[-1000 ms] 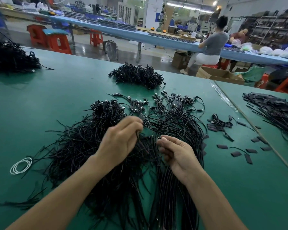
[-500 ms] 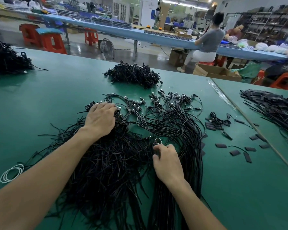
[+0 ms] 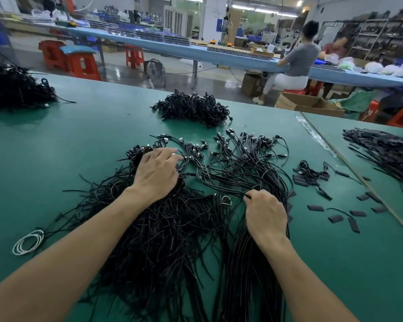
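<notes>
Where the green desk fills the middle of the frame, two masses of black cable lie side by side. The tangled pile spreads from the centre toward the lower left, its loose ends sticking out in all directions. The straight bundle runs from the bottom edge up through the centre, its connector ends fanning out above.

The hands are apart, one on each mass. The left hand lies palm down at the upper end of the tangled pile. Its fingers are spread and nearly straight, and the tips reach toward the nearest connectors. The right hand sits on the straight bundle at centre right, knuckles up and fingers curled, and its thumb and forefinger pinch a few strands at their tips. A small metal ring lies among the cables just left of that hand.

At the lower left of the frame a white wire coil lies just beside the edge of the tangled pile. Short black sleeve pieces are scattered on the desk at the right. A heap of coiled cables sits at upper centre, and another heap at the upper left. At the far right a stack of black strips lies on the adjoining surface. In the upper right background, a seated person works at a long blue bench.
</notes>
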The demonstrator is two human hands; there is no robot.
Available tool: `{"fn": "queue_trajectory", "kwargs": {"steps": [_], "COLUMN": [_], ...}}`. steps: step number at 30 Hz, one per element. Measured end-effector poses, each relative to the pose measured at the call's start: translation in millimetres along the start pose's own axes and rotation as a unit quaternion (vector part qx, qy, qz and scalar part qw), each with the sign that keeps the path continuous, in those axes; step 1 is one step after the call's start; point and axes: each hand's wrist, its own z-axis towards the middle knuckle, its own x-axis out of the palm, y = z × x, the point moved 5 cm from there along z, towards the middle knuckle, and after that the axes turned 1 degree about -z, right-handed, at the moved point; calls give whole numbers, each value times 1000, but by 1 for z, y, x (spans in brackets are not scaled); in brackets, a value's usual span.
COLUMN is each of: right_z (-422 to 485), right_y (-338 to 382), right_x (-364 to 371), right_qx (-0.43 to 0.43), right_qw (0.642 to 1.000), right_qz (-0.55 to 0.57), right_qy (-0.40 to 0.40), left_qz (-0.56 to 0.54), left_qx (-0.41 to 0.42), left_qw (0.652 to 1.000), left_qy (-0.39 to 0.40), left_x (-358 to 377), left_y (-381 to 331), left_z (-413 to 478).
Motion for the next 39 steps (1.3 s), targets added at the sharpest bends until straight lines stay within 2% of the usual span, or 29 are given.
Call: {"fn": "queue_trajectory", "kwargs": {"steps": [2, 4, 6, 7, 9, 11, 14, 17, 19, 21, 23, 24, 26, 28, 31, 33, 35, 37, 39], "right_z": [-1, -4, -11, -16, -24, -28, -23, -15, -12, -10, -14, -18, -28, -38, -41, -38, -34, -30, -28], "right_y": [10, 26, 45, 52, 57, 46, 11, -25, -41, -45, -35, -27, -5, 11, 15, 7, -4, -10, -6], "right_x": [-11, -23, -35, -44, -63, -77, -83, -77, -70, -58, -49, -45, -43, -45, -49, -49, -51, -52, -50], "right_qx": [-26, -71, -118, -137, -163, -144, -65, 18, 47, 49, 0, -42, -123, -169, -162, -126, -80, -58, -63], "right_qw": [998, 987, 954, 935, 909, 895, 911, 945, 959, 983, 989, 983, 955, 926, 917, 916, 908, 900, 895], "right_qz": [57, 145, 271, 321, 382, 422, 396, 300, 256, 174, 113, 118, 195, 287, 353, 379, 411, 432, 441], "right_qy": [-6, 14, 55, 62, 31, -24, -94, -129, -107, -15, 92, 137, 186, 178, 91, 41, 3, -17, 7], "left_qz": [-47, -114, -197, -236, -311, -383, -390, -338, -291, -256, -200, -168, -129, -134, -218, -313, -409, -513, -595], "left_qx": [57, 115, 138, 135, 94, 15, -67, -17, 47, 94, 93, 84, 65, 54, 43, 18, -2, -16, -13], "left_qw": [997, 981, 960, 953, 943, 923, 912, 910, 914, 939, 974, 982, 988, 988, 971, 942, 893, 809, 718], "left_qy": [33, 109, 142, 131, 72, 4, -111, -239, -277, -208, -59, 8, 51, 51, 88, 124, 187, 287, 360], "left_x": [4, 11, 15, 14, 9, 2, -15, -52, -76, -84, -76, -68, -57, -51, -38, -32, -30, -28, -30], "left_y": [-25, -53, -74, -79, -79, -67, -45, -41, -51, -64, -75, -80, -85, -89, -93, -91, -93, -103, -117], "left_z": [-1, -7, -14, -17, -20, -23, -27, -37, -45, -47, -46, -47, -50, -53, -60, -64, -71, -82, -93]}}
